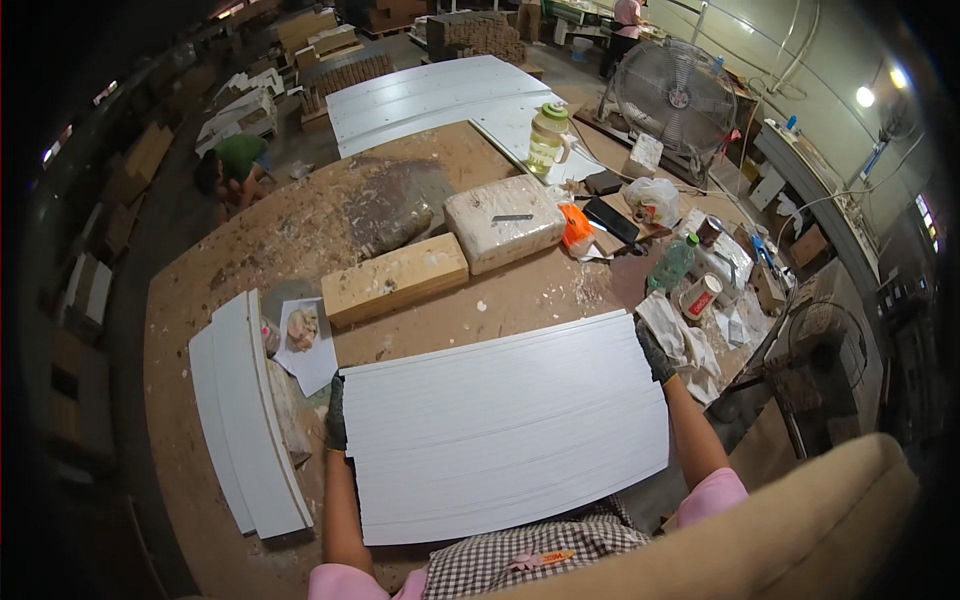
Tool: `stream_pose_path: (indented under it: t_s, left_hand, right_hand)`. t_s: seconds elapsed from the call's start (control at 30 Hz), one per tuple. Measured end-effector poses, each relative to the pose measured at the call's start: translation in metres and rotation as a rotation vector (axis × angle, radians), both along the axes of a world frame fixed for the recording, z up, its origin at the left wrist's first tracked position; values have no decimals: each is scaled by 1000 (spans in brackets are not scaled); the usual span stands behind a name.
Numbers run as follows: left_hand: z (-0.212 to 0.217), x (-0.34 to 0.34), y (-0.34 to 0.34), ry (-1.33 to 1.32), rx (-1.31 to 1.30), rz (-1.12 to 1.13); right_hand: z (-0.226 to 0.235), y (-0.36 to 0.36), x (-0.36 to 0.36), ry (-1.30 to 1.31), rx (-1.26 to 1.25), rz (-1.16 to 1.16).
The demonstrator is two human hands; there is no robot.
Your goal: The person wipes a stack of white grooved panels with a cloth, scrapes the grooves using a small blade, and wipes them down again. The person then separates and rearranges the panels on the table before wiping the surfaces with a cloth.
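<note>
A wide stack of white boards (505,425) spans the space in front of my body, its layered edges showing as thin lines. At its left end is my left hand (337,412) in a dark grey glove, closed on the edge. My right hand (655,350), gloved the same way, grips the opposite end near its far corner. The fingers of both hands are partly hidden by the boards. Beyond the stack, a wooden block (395,280) lies on the stained brown worktable (235,290), touching a wrapped package (505,222) with a small metal strip on it.
More white boards (235,420) lie at the left beside a paper sheet (308,350). Bottles, a paper cup (700,297) and rags (680,345) crowd the right side. Farther back are large white panels (430,100), a fan (675,100) and a crouching person (240,165).
</note>
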State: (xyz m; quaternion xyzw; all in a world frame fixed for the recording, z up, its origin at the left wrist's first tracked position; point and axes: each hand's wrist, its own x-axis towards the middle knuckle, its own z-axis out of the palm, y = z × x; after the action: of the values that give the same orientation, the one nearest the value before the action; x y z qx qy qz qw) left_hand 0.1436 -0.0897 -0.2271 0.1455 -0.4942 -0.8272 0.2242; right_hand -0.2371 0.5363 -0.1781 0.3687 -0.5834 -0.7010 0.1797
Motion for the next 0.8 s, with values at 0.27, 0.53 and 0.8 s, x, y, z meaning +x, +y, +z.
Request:
stream_pose_path:
  t_s: [0.27, 0.53, 0.8]
  left_hand:
    - [29, 21, 44, -41, 223, 28]
    - [24, 16, 61, -96, 170, 169]
    - [16, 28, 53, -131, 51, 278]
  right_hand:
    - [-32, -12, 18, 848, 726, 236]
    - [13, -10, 8, 1907, 2249, 506]
    - [80, -170, -77, 1639, 2191, 666]
